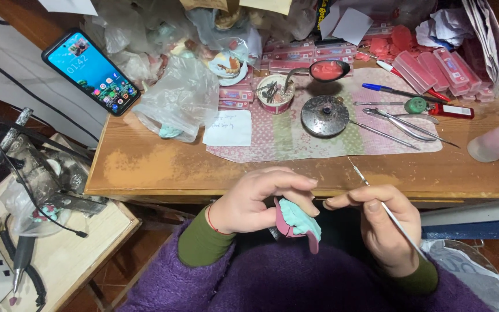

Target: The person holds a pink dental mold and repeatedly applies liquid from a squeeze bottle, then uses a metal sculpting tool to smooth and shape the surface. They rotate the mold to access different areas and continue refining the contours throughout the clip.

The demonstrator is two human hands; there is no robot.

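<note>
My left hand [255, 199] grips a pale green dental cast with a pink wax base [297, 222], held over my lap in front of the wooden table [145, 170]. My right hand [385, 228] pinches a thin metal carving tool [376, 196] like a pen. The tool's lower end points toward the cast and its shaft slants up toward the table edge. Purple sleeves with green cuffs cover both of my forearms.
On the table lie a patterned cloth [319, 138], a round metal lid [324, 115], a spoon of pink wax [326, 70], a small tin [275, 92], metal forceps [402, 124], pens, pink wax boxes [428, 69], plastic bags [180, 98], a phone [90, 72] and a bottle [498, 141]. A side stand [47, 231] holds tools at the left.
</note>
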